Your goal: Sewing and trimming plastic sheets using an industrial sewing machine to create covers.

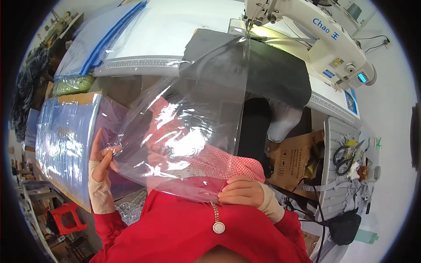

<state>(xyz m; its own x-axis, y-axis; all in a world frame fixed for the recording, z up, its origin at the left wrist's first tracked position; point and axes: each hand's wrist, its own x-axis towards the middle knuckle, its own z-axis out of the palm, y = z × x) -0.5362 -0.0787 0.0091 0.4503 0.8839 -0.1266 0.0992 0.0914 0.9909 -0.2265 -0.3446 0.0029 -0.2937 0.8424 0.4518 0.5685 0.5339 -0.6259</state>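
Note:
A clear plastic sheet (201, 96) stretches from the sewing machine (337, 48) down to my lap, shiny with glare. Its left edge is pinched between the thumb and fingers of my left hand (103, 155). Close to my body, my right hand (242, 192) grips the sheet's near right corner, fingers folded over it. Dark grey fabric (285, 72) lies at the machine's needle and droops over the table's front edge; the sheet's far end overlaps it there. Whether the two are joined under the presser foot is too small to tell.
Plastic-covered bluish sheets (66, 127) are stacked at my left; more blue-edged clear film (105, 39) lies on the white table (171, 26). On the right, a grey tray (326, 153) holds black-handled scissors (343, 155). A cardboard box (287, 160) and a red stool (68, 219) stand lower down.

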